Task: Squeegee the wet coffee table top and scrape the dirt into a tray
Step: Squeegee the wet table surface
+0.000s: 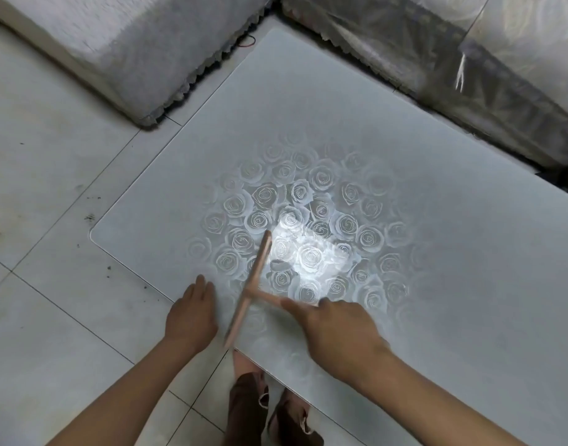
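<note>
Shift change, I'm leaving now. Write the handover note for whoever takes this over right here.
Left hand: open, flat on the table near its front edge.
Right hand: grip on the squeegee handle, blade lying between the hands.
Tray: not in view.
Done: cannot tell how much is wiped.
Left: finish the strokes, scrape the dirt into a tray.
</note>
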`<state>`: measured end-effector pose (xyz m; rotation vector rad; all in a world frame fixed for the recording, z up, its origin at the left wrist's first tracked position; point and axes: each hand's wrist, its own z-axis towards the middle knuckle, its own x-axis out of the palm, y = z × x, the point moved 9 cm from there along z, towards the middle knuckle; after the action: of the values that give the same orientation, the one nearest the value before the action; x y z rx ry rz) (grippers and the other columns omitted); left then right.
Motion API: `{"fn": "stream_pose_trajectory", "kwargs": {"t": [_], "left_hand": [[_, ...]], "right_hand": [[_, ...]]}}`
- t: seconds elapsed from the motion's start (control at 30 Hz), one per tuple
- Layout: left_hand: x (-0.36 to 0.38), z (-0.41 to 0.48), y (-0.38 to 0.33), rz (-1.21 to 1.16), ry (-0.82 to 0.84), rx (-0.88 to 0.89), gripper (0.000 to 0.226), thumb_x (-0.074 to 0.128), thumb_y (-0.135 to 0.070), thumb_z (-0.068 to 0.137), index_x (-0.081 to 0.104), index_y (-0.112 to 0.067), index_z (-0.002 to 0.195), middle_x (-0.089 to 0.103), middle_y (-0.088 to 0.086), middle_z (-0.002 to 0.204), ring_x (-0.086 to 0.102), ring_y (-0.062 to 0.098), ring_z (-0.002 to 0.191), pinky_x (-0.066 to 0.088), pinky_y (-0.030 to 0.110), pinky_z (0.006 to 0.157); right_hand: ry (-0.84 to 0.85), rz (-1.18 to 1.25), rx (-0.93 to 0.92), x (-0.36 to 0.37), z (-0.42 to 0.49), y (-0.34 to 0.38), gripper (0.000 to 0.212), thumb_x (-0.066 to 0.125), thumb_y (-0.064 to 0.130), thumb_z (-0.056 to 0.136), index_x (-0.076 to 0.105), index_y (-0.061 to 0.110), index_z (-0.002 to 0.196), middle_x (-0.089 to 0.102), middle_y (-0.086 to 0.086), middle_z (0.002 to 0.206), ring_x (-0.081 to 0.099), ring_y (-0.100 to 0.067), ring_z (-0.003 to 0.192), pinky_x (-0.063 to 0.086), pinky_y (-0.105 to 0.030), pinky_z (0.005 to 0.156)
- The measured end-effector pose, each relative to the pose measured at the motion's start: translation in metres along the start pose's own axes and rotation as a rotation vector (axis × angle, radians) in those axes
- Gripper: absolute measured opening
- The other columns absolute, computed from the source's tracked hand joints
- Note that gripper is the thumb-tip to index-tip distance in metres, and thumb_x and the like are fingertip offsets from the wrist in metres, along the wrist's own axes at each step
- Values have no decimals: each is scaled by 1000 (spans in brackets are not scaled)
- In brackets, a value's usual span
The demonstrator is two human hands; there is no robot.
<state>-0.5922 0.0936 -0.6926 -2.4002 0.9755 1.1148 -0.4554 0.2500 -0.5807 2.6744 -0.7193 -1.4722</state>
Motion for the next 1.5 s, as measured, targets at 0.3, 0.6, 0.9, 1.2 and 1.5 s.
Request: {"fn": "stream_pose_trajectory", "kwargs": {"t": [0.3,0.6,0.9,1.2,1.5], "left_hand": [[1,6,-36,-3,23,87,66,48,-9,84,24,-9,146,7,7,159,23,21,141,37,33,105],[0,22,-33,-135,157,21,47,43,-9,87,41,-9,134,19,2,158,39,22,134,41,33,100],[-29,43,-24,-70,159,13,42,42,-16,90,50,-17,131,53,2,130,53,22,117,46,34,95],[-115,95,9,-174,-21,24,57,44,-17,90,32,-12,145,38,5,145,42,25,128,45,36,95],[-170,176,93,-238,-135,42,46,37,-13,94,38,-10,140,42,11,140,42,31,125,44,43,93]], "right_hand": [[90,-61,259,35,-79,-147,62,29,32,97,-4,64,139,57,2,90,63,-22,94,45,-31,70],[23,-23,84,9,-34,-79,69,33,17,91,8,52,145,43,-5,74,62,-31,84,32,-32,59],[73,-36,252,9,-79,-143,65,32,21,94,7,56,142,35,2,63,52,-27,70,33,-33,58],[-76,118,46,-91,61,-36,47,40,24,95,31,39,138,44,-5,81,48,-31,73,31,-32,61],[-82,115,31,-140,231,36,39,46,18,94,42,22,133,47,-11,108,35,-23,61,18,-27,47]]}}
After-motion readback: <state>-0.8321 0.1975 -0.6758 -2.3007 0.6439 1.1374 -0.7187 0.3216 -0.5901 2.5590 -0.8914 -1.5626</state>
